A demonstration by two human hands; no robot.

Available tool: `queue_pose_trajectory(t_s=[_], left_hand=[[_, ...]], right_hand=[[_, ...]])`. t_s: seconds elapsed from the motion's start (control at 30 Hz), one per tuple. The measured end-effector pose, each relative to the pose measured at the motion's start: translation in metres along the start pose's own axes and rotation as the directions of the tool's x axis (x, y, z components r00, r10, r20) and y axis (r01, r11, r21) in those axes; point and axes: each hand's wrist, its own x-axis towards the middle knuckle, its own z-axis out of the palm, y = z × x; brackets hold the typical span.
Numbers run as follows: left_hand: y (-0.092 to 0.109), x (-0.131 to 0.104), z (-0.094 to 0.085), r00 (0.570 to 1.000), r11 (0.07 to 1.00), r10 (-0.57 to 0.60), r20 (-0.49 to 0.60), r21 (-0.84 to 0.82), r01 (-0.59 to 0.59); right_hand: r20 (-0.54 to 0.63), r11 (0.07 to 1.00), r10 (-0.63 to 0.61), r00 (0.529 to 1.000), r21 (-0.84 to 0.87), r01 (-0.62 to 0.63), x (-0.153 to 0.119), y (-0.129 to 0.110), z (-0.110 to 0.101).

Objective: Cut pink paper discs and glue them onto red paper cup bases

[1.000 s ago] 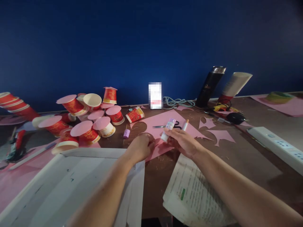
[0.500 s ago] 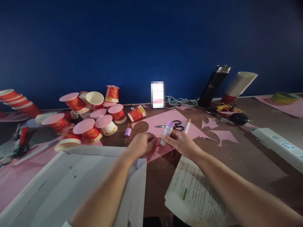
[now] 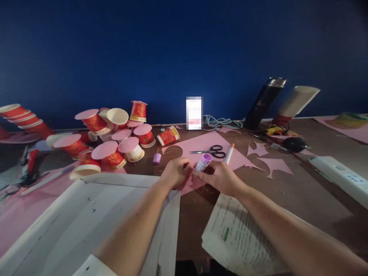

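Note:
My right hand (image 3: pixel 224 177) is closed around a glue stick (image 3: pixel 202 163) with a white body and a purple top, held tilted with its round end facing up toward me. Close beside it, my left hand (image 3: pixel 177 173) has its fingers curled together near the stick's lower end; what they pinch, if anything, is hidden. Beneath both hands lies a pink paper sheet (image 3: pixel 189 145) with a rounded cut-out. Black-handled scissors (image 3: pixel 214 151) and a white pen-like stick (image 3: pixel 229 154) rest on it. A small purple cap (image 3: pixel 156 158) stands on the table to the left.
Red paper cups with pink discs (image 3: pixel 105 150) crowd the left. A white box lid (image 3: pixel 115 214) and printed paper (image 3: pixel 230 234) lie nearer me. Pink scraps (image 3: pixel 277 166), a black flask (image 3: pixel 264 103), a power strip (image 3: pixel 342 178) and a lit screen (image 3: pixel 194 113) are around.
My right hand has tilted the glue stick so its purple end leans toward me, its lower end nearer my left hand. The whole view has shifted slightly.

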Motion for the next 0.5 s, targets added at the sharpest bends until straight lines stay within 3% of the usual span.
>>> queue_pose_trajectory(t_s=[0.2,0.5], left_hand=[[-0.001,0.004,0.000,1.000,1.000,-0.008,0.022,-0.005,0.008],[-0.003,0.004,-0.001,0.999,0.999,-0.017,0.039,-0.047,0.019]], right_hand=[[-0.041,0.989,-0.052,0.998,-0.142,0.045,0.001,0.000,0.007],[0.002,0.913,-0.084,0.996,-0.401,0.078,0.004,0.003,0.014]])
